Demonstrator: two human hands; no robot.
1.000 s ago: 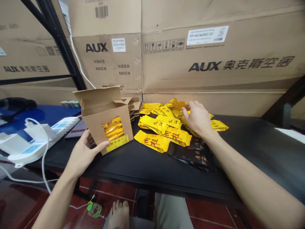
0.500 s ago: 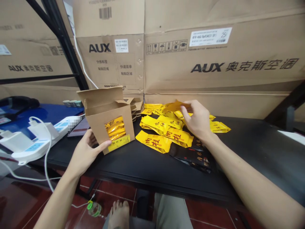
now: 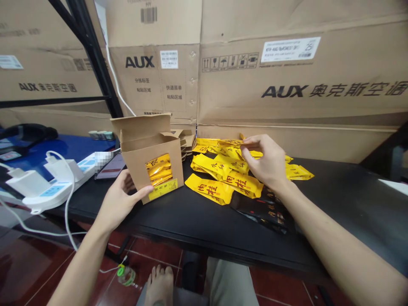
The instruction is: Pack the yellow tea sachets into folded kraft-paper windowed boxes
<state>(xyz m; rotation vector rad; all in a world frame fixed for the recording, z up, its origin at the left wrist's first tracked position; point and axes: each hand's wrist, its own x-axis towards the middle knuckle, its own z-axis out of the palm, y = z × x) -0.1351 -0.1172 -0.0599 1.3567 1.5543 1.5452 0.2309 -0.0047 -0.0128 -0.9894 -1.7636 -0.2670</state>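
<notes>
The left hand (image 3: 117, 200) is gripping an open cardboard box (image 3: 135, 168) near the front edge of the tabletop (image 3: 178, 219); the right hand (image 3: 268, 160) is pinching a glossy sachet (image 3: 230, 143) above crinkled yellow packets (image 3: 208, 189) reading "肉桂". Cartons (image 3: 229, 95) are showing "AUX".

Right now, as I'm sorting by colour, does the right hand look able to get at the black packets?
Probably yes: the black packets lie near the right hand, their front edge uncovered. That hand seems to pinch a yellow packet, though, so it would likely need to put that down first.
</notes>
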